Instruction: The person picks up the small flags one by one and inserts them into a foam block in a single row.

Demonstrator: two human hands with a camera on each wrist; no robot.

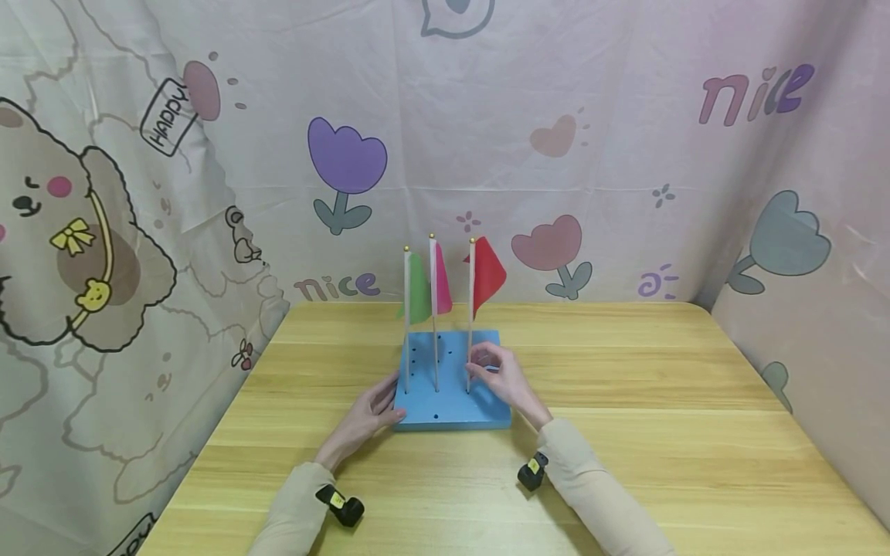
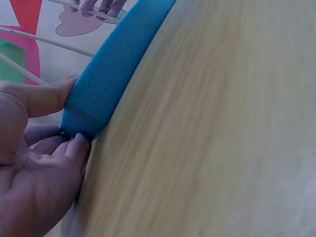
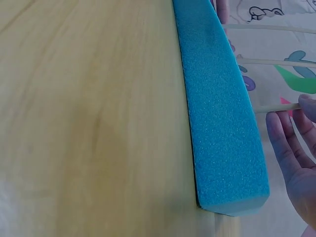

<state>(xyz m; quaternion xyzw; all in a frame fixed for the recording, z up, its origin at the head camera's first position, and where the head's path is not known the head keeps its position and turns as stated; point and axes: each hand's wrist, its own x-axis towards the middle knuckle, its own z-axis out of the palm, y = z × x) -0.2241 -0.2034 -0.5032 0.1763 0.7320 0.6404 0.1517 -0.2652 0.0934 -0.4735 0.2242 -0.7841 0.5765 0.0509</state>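
A blue foam board with several small holes lies on the table. Three little flags on thin sticks stand upright in its front part: a green flag at the left, a pink flag in the middle and a red flag at the right. My left hand holds the board at its left front corner; the left wrist view shows the thumb on the top face and fingers against the side. With thumb and fingertips, my right hand pinches the lower stick of the red flag, close above the board.
The wooden table extends to both sides of the board. Behind it hangs a patterned cloth, which also covers the left and right sides. Each sleeve carries a small black camera at the wrist.
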